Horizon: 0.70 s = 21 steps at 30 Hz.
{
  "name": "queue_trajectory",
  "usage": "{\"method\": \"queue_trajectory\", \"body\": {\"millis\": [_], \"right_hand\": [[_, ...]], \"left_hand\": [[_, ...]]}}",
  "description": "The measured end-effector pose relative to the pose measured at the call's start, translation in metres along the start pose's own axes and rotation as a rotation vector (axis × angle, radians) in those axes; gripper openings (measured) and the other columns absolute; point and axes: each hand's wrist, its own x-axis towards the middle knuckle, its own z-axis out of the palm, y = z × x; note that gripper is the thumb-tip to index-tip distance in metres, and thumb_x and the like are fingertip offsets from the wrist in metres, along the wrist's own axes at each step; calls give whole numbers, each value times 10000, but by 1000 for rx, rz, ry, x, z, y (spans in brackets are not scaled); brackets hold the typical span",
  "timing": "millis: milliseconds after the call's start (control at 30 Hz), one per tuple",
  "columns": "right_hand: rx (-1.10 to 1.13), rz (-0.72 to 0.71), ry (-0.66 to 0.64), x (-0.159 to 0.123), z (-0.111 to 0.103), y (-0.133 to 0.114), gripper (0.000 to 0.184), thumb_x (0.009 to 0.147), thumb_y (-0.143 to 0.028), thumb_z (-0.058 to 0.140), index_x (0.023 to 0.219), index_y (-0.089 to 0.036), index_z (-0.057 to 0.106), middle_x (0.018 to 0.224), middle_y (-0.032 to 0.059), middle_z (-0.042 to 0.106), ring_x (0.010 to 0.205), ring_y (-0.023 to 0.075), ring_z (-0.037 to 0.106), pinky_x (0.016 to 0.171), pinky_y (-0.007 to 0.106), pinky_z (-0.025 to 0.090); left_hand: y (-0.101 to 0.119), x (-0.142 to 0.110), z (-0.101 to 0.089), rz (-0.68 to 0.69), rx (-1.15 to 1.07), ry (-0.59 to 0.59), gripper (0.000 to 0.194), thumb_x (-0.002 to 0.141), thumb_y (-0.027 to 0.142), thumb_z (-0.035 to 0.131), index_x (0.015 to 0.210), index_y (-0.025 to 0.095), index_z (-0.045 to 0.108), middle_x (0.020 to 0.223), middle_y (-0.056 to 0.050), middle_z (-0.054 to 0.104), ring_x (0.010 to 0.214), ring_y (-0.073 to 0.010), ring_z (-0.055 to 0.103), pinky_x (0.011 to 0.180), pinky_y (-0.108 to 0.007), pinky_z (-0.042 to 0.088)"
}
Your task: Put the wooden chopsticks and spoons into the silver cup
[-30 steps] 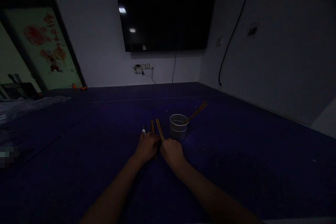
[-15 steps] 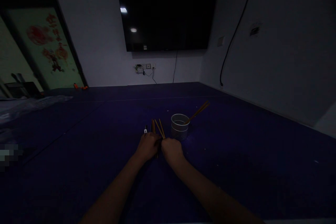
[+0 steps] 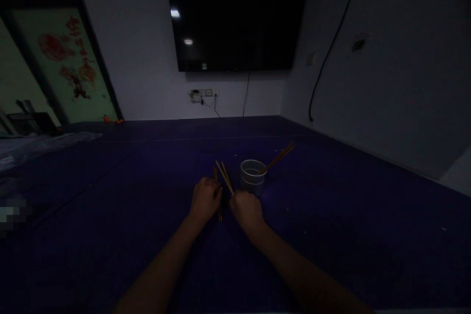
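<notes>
Thin wooden chopsticks (image 3: 225, 175) angle up and left out of my right hand (image 3: 247, 210), which is closed around their near ends. My left hand (image 3: 206, 198) rests on the dark purple surface with its fingers curled down; what they grip, if anything, is hidden. Along its right edge lie other chopsticks (image 3: 220, 214), partly covered by the fingers. Just beyond my right hand stands a round metal-looking cup (image 3: 252, 180), upright, with a few chopsticks (image 3: 280, 156) leaning out over its right rim.
The purple surface (image 3: 147, 235) stretches to the walls, with small pale specks on it. Crumpled clear plastic (image 3: 47, 144) lies at the far left, and small orange objects (image 3: 113, 120) sit by the door. A television (image 3: 239, 22) hangs above wall sockets (image 3: 206, 93).
My right hand has moved slightly right with its chopsticks, away from the left hand. My left hand has shifted forward and now covers the small white-and-black object that showed beyond it.
</notes>
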Motion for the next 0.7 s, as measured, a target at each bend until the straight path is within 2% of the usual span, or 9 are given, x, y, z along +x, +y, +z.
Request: {"method": "queue_trajectory", "body": {"millis": [67, 133, 233, 333, 500, 700], "right_hand": [[85, -9, 72, -1, -2, 1, 277, 884, -228, 414, 842, -146, 676, 837, 112, 704, 757, 190, 669, 618, 238, 428], [209, -63, 143, -2, -2, 1, 251, 872, -257, 442, 815, -176, 673, 792, 64, 703, 729, 156, 654, 615, 220, 405], [384, -118, 252, -2, 2, 0, 238, 866, -258, 452, 807, -187, 672, 755, 32, 696, 694, 131, 631, 612, 215, 388], [524, -131, 299, -3, 6, 0, 235, 859, -255, 457, 790, -180, 670, 730, 25, 689, 649, 121, 613, 580, 212, 379], [659, -184, 280, -3, 6, 1, 263, 868, -289, 448, 784, -171, 668, 663, 14, 663, 576, 113, 578, 540, 208, 363], [655, -221, 238, -2, 6, 5, 278, 883, -325, 443, 845, -175, 674, 735, 23, 682, 649, 128, 598, 593, 216, 374]], "left_hand": [[0, 2, -1, -87, -166, 129, 242, 830, 264, 483, 920, 172, 689, 988, -84, 685, 968, -221, 567, 888, -361, 399], [-1, 5, -1, -219, -450, 197, 281, 822, 364, 506, 886, 165, 695, 872, -70, 690, 839, -201, 598, 780, -316, 436], [-2, 7, -1, -409, -958, 103, 416, 746, 518, 570, 818, 128, 693, 574, -12, 587, 510, -112, 511, 507, -221, 377], [-1, 8, -1, -475, -1272, -7, 446, 646, 523, 677, 790, 102, 683, 476, 35, 488, 403, -45, 372, 405, -170, 259], [2, 9, -6, -501, -1403, 29, 378, 586, 436, 757, 739, 103, 665, 508, 28, 528, 406, -17, 357, 380, -141, 243], [4, 11, -8, -509, -1482, 127, 353, 568, 373, 786, 745, 119, 617, 709, -48, 675, 433, -14, 406, 397, -141, 300]]}}
